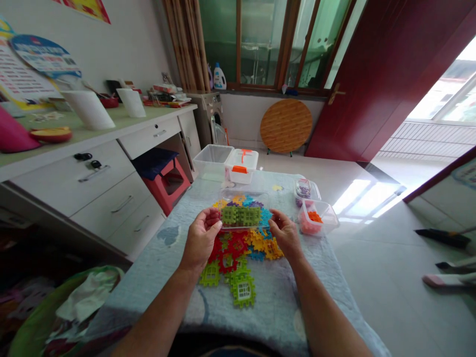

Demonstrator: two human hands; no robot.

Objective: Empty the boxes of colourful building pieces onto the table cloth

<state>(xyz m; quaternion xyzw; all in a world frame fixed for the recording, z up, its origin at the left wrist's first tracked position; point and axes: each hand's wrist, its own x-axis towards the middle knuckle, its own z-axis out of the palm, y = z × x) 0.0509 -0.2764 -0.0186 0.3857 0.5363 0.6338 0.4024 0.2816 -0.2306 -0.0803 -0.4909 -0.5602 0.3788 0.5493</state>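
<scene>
Your one head camera looks forward and down, close over the worktop (282, 297), toward the windows (260, 39).

Both forearms are bare to the elbows, with no sleeves, and the left hand (201, 238) and right hand (284, 233) wear no gloves, rings or watch.

The joined blocks (241, 215) between the hands are green. The loose blocks (238, 253) on the cloth are red, yellow, orange, blue and light green. The cloth (275, 297) is pale blue-grey. The small box (241, 166) has an orange latch. The stool (163, 173) is red with a dark blue top.
</scene>
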